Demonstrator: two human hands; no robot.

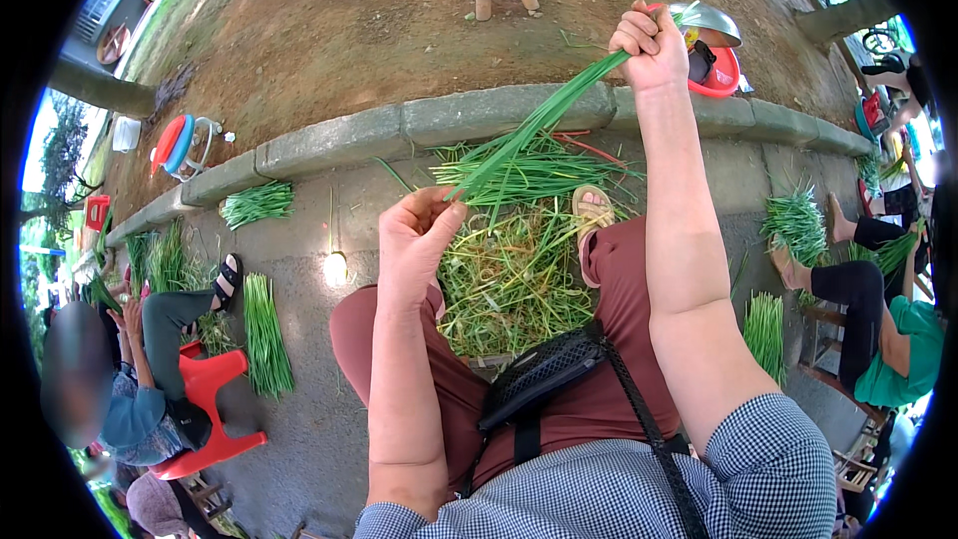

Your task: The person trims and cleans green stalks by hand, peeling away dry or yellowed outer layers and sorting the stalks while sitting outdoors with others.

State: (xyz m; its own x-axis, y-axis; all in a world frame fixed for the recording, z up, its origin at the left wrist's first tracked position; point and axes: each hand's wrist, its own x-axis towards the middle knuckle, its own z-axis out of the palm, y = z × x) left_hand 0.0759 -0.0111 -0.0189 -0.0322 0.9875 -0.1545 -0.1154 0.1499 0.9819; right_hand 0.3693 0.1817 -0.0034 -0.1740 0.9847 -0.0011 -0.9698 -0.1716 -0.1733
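Right hand (651, 40) is fisting tight around the top of a green stalk bunch (534, 130), lifted above the trimmings pile (514, 279). Left hand (419, 230) is pinching the bunch's lower ends. Judged step: stripping stalks clean; next move probably calls for a firm downward pull.

Sunlit concrete ground (299, 409) (stone kerb (399, 125), bare earth (349, 20)).

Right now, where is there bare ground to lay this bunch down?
Bare paving lies left of the left hand, between the stone curb and the laid-out green bundles. Straight ahead is crowded: a heap of trimmings under the held stalks.
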